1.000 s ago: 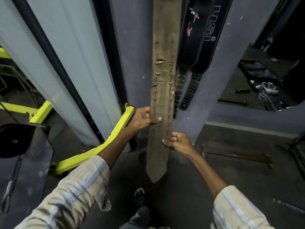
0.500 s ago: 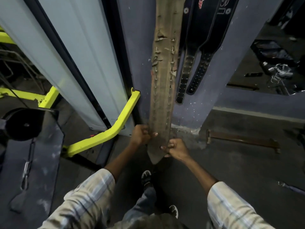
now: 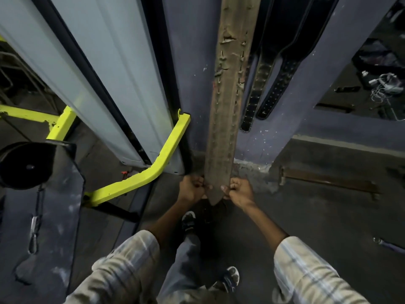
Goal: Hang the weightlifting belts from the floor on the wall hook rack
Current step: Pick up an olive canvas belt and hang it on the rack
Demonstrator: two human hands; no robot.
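A long, worn brown leather belt (image 3: 228, 102) hangs straight down against the blue-grey wall pillar (image 3: 195, 69), its top out of frame. My left hand (image 3: 191, 189) grips the left edge near the pointed bottom tip. My right hand (image 3: 240, 190) pinches the right edge at the same height. Two black belts (image 3: 271, 88) hang beside it on the right, their perforated tails pointing down. The hook rack is above the frame and hidden.
A yellow machine frame bar (image 3: 153, 170) bends along the floor just left of the pillar. A black weight plate (image 3: 26, 165) and dark machine panel sit at the left. My shoes (image 3: 188, 220) stand on the dark floor below the belt. A cluttered recess (image 3: 381, 82) opens at right.
Both hands slid down the brown belt from its middle to near the pointed tip. The camera tilted downward, so the belts' upper parts left the frame.
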